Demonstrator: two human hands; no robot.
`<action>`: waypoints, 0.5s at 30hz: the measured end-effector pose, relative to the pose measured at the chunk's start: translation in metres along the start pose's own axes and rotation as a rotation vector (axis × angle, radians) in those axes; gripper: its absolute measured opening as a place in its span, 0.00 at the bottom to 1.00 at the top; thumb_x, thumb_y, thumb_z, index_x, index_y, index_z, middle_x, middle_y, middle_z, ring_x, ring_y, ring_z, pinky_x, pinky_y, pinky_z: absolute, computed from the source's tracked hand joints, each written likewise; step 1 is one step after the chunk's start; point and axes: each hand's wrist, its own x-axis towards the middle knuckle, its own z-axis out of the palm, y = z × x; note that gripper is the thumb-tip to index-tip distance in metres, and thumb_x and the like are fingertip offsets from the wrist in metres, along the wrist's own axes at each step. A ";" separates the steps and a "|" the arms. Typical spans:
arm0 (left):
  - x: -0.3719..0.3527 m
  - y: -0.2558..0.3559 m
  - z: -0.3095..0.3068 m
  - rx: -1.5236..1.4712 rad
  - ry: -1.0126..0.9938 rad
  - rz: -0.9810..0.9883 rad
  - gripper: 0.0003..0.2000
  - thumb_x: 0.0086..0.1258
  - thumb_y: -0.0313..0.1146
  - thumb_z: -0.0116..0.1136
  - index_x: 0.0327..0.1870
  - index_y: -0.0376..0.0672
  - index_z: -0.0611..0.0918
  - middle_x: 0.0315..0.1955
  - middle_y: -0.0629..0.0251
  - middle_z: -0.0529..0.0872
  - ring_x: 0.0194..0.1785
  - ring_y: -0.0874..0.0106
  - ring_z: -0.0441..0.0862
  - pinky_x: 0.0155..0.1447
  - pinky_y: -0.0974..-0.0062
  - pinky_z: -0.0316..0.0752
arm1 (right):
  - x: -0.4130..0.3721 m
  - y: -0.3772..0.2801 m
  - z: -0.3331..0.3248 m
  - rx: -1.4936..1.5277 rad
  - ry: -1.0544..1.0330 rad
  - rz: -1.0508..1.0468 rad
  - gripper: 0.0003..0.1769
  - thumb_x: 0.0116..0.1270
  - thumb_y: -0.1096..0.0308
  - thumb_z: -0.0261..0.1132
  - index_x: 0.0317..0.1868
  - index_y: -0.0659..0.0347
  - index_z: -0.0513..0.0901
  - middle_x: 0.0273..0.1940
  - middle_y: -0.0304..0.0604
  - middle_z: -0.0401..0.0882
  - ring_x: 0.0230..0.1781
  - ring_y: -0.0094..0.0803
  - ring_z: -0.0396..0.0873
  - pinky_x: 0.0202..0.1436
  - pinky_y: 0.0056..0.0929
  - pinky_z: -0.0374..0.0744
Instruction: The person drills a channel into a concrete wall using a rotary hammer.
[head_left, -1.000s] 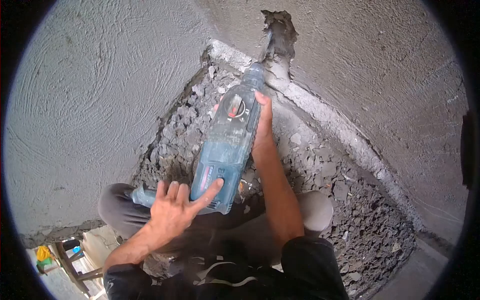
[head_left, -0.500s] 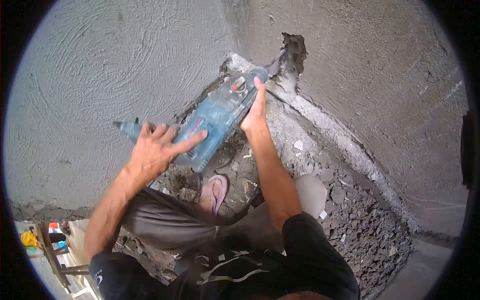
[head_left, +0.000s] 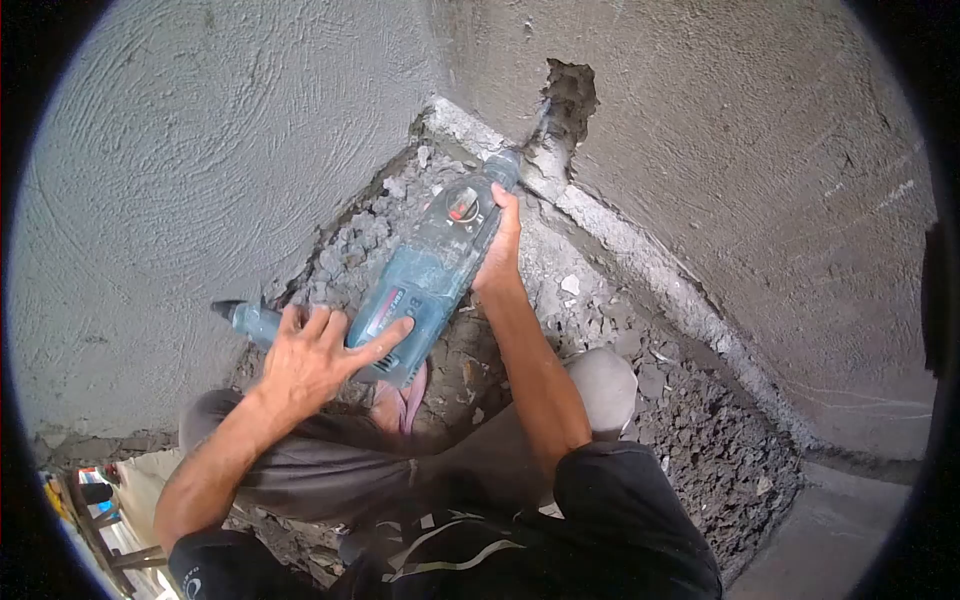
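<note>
A dusty blue-green rotary hammer slants across the middle of the head view, its nose up and to the right. My left hand is closed round its rear handle, with thumb stretched over the lower end of the body. Under the front section, my right hand cups the side, thumb near the collar. The bit points into a rough hole broken in the right-hand wall; its tip merges with the hole's dark edge.
Plastered walls, left and right, meet in a corner. A pale concrete ledge follows the right wall's foot. Broken rubble covers the ground around my sandalled foot. Wooden framing stands lower left.
The hammer's body has shifted slightly left and down in view, and its nose sits lower. Both hands keep their hold. My knees and foot have also shifted in view.
</note>
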 end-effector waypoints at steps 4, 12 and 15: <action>0.014 0.011 0.004 0.066 0.040 0.006 0.37 0.67 0.33 0.56 0.77 0.77 0.61 0.32 0.65 0.71 0.38 0.64 0.71 0.44 0.57 0.70 | 0.008 -0.009 -0.009 -0.060 0.053 -0.001 0.31 0.66 0.42 0.55 0.51 0.64 0.79 0.43 0.55 0.85 0.45 0.49 0.84 0.52 0.51 0.83; 0.046 0.009 0.017 0.068 0.057 0.096 0.38 0.64 0.32 0.58 0.77 0.72 0.64 0.27 0.65 0.69 0.30 0.66 0.70 0.38 0.62 0.71 | 0.036 -0.030 -0.039 -0.028 -0.020 0.037 0.31 0.65 0.42 0.56 0.50 0.64 0.79 0.41 0.56 0.84 0.43 0.52 0.85 0.49 0.55 0.83; 0.055 0.005 0.021 0.072 0.069 0.128 0.38 0.64 0.30 0.57 0.77 0.71 0.64 0.25 0.66 0.68 0.29 0.67 0.69 0.36 0.64 0.71 | 0.035 -0.033 -0.039 -0.038 0.018 0.023 0.32 0.65 0.41 0.54 0.49 0.65 0.79 0.40 0.56 0.84 0.42 0.52 0.84 0.48 0.54 0.84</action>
